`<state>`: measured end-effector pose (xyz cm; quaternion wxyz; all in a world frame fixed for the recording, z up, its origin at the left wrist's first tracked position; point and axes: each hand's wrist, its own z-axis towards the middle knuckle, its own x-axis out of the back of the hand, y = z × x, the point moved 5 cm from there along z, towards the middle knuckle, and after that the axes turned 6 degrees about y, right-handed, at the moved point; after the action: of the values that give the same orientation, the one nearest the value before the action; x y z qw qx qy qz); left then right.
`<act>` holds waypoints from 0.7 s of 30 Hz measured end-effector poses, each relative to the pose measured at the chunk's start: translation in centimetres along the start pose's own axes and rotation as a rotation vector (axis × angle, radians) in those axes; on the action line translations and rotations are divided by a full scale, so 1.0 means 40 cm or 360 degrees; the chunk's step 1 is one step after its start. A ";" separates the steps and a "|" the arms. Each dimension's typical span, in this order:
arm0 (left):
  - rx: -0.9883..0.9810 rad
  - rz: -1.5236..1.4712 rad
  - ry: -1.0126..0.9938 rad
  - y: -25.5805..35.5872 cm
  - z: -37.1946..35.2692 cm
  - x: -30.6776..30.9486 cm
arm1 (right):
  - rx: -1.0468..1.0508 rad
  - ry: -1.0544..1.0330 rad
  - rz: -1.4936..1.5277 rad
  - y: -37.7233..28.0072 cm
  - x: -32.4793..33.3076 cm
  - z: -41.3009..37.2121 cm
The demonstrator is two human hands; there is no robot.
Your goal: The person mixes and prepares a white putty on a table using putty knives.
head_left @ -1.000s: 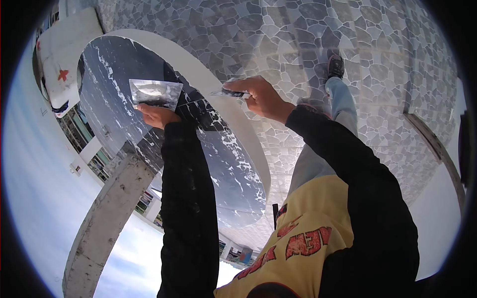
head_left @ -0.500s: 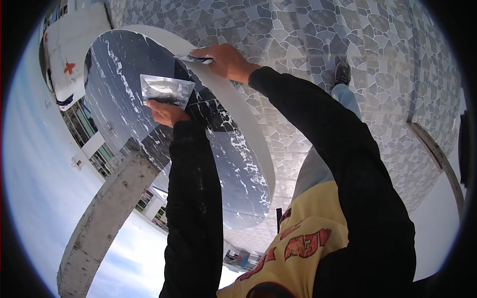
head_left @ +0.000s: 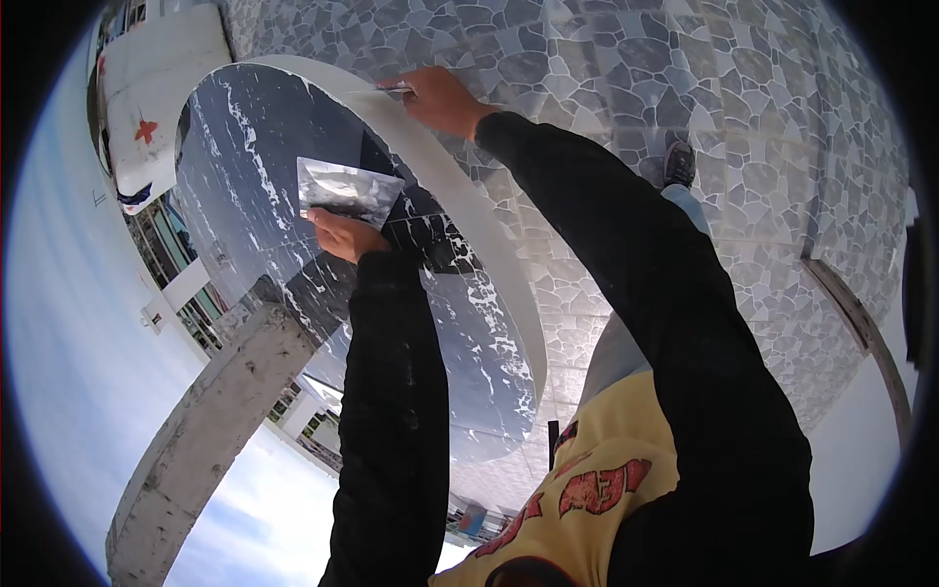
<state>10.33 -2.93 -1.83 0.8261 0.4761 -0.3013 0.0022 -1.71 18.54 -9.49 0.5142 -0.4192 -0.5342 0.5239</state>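
My left hand (head_left: pixel 342 235) is closed on the edge of a shiny, roughly square metal plate (head_left: pixel 350 191), held over the dark marbled face of a round tabletop (head_left: pixel 323 117). Further up, my right hand (head_left: pixel 440 100) grips a thin flat scraper (head_left: pixel 393 90), seen nearly edge-on, its blade at the white rim (head_left: pixel 430 157) of the tabletop. My right fingers wrap around the scraper and hide most of its handle. White streaks and patches mark the dark face below the plate.
A rough concrete beam (head_left: pixel 210 430) meets the tabletop at its lower left. A white slab with a red star mark (head_left: pixel 161 98) stands at upper left. Stone-patterned paving (head_left: pixel 724 254) spreads to the right, with my shoe (head_left: pixel 680 163) on it.
My right hand has moved slightly up and left, and the scraper has turned from showing its flat face to nearly edge-on. The left hand and plate have shifted slightly right and down in view.
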 end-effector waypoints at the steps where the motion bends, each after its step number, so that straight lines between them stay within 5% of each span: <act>1: 0.0034 -0.0017 -0.0019 0.002 -0.004 0.000 | 0.0003 -0.0021 0.0022 0.000 -0.018 -0.012; 6: 0.0096 0.0055 -0.0060 0.017 -0.009 0.002 | 0.0033 0.0056 0.0164 0.021 0.002 -0.132; 10: 0.0041 0.0000 -0.0036 0.014 -0.013 0.007 | -0.0349 -0.0255 0.0096 0.015 0.042 -0.075; 15: -0.0020 0.0069 -0.0025 -0.001 0.000 0.004 | 0.0115 0.0062 -0.0179 0.054 -0.056 0.145; 21: 0.0033 -0.0010 -0.0066 0.015 -0.014 0.008 | 0.0111 -0.0057 0.0060 0.027 -0.047 0.044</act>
<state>10.69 -2.27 -1.42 0.8147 0.4856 -0.3168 -0.0072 -3.33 16.55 -10.65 0.5091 -0.4015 -0.5166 0.5593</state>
